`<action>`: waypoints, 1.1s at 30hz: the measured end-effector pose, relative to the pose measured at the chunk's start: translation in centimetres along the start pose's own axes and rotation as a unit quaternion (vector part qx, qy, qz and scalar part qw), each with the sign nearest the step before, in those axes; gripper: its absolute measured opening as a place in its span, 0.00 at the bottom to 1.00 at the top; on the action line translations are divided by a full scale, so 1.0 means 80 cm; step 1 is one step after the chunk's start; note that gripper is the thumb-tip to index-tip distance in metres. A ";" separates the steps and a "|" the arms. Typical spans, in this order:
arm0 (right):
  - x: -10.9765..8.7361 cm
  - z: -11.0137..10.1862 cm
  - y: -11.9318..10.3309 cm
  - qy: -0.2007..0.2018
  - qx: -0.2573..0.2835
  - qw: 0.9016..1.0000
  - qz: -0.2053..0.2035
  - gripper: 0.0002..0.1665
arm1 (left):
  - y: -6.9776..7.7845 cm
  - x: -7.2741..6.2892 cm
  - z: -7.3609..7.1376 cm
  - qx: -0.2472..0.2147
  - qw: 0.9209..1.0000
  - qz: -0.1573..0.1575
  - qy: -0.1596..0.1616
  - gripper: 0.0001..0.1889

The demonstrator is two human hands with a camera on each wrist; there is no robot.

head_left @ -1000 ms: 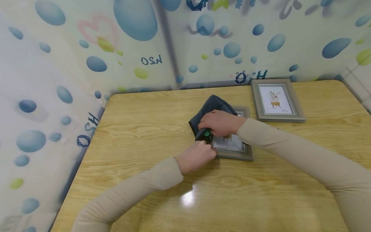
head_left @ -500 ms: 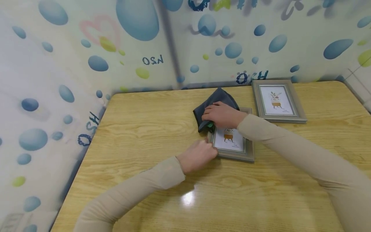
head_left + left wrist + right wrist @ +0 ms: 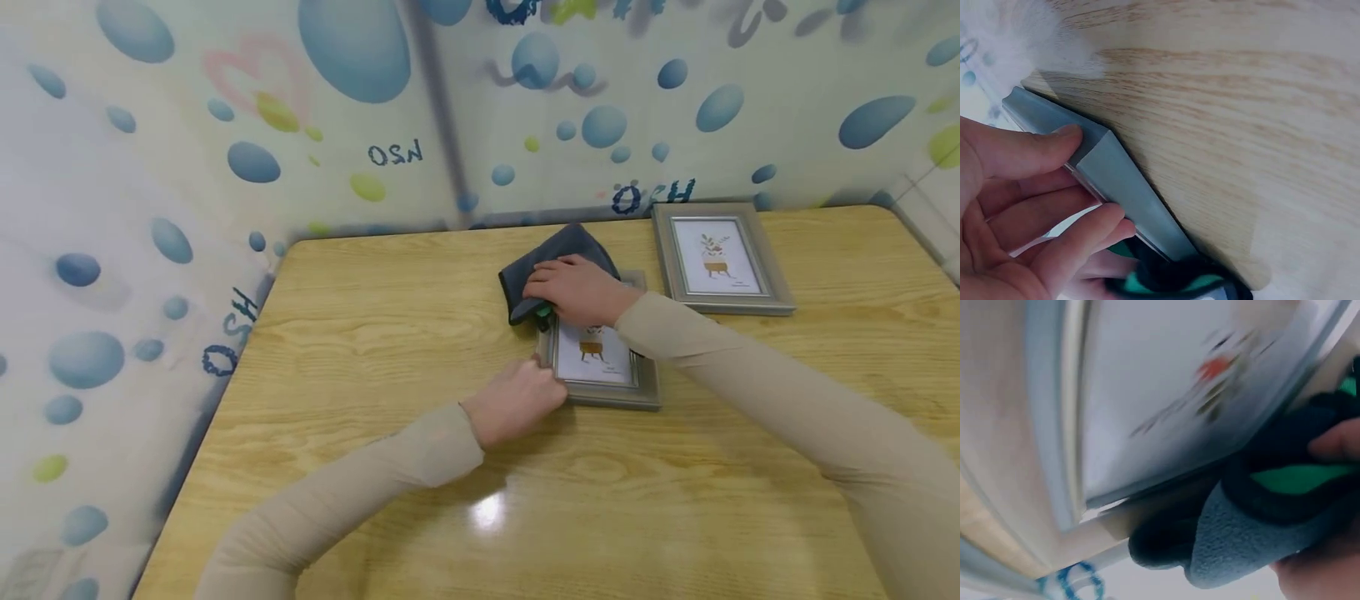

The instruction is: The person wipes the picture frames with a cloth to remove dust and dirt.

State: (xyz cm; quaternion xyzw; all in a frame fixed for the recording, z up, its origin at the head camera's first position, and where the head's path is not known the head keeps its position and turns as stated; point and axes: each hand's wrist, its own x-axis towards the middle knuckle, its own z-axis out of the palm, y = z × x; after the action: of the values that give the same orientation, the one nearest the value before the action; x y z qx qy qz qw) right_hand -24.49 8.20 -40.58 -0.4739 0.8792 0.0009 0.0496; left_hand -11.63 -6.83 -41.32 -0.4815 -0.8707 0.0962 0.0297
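A grey picture frame (image 3: 609,392) with a small plant print lies flat on the wooden table (image 3: 390,317). My left hand (image 3: 517,402) grips its near-left corner; in the left wrist view the thumb (image 3: 1029,147) lies on the frame's edge (image 3: 1125,194) and the fingers curl on the glass side. My right hand (image 3: 573,290) holds a dark grey cloth (image 3: 551,252) with a green patch down on the frame's far-left part. The right wrist view shows the cloth (image 3: 1260,531) bunched against the glass (image 3: 1166,394).
A second grey frame (image 3: 720,258) with the same print lies flat at the table's back right, near the wall. A wall with blue and green spots closes the table at the back and left. The table's right rear corner is rounded.
My right hand and the cloth have slid away from me along the frame, from its near-left part to its far end, uncovering more of the print. The left hand keeps its corner grip.
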 end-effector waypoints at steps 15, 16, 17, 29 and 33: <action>-0.040 0.016 -0.028 0.061 0.051 0.996 -0.036 0.27 | 0.009 0.005 -0.001 -0.003 1.000 -0.007 -0.003 0.06; -0.043 0.016 -0.032 0.067 0.062 0.995 -0.042 0.27 | 0.009 0.004 -0.002 0.002 1.000 -0.008 -0.002 0.07; -0.045 0.015 -0.035 0.070 0.074 0.994 -0.044 0.27 | 0.009 0.004 -0.002 0.008 1.000 -0.008 0.000 0.07; -0.029 0.017 -0.025 0.058 0.082 0.994 0.031 0.32 | 0.008 0.011 -0.002 0.024 1.000 -0.012 0.005 0.09; -0.044 0.017 -0.046 0.067 0.088 0.994 0.006 0.31 | 0.009 0.011 -0.002 0.034 0.999 -0.014 0.010 0.10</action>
State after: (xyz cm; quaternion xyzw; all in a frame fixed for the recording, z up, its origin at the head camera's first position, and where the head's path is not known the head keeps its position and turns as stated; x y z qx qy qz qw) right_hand -19.40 9.15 -41.47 -0.4611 0.8802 -0.1077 0.0320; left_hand -11.47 -5.73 -41.35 -0.4690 -0.8732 0.1202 0.0564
